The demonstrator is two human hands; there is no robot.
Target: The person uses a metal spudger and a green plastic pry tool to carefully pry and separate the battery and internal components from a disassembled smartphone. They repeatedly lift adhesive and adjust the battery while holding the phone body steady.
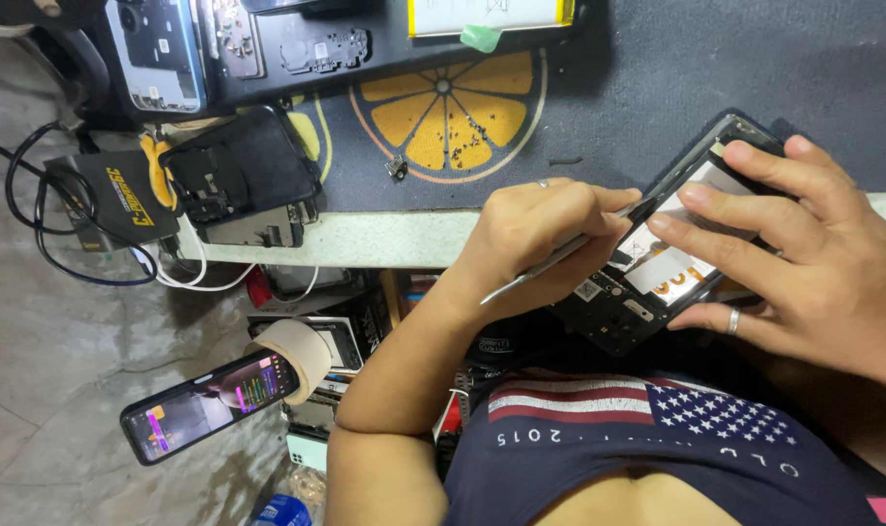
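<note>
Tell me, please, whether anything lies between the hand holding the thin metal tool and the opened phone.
Nothing visible does. The left hand already has the thin metal tool with its tip on the opened phone, which the right hand steadies from the other side.

Two hands, one tweezers, perhaps four opened phones, one lit phone.

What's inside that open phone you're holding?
Inside the opened phone a dark circuit board and pale stickers show. The left hand pokes in with metal tweezers. The right hand covers the rest.
</note>
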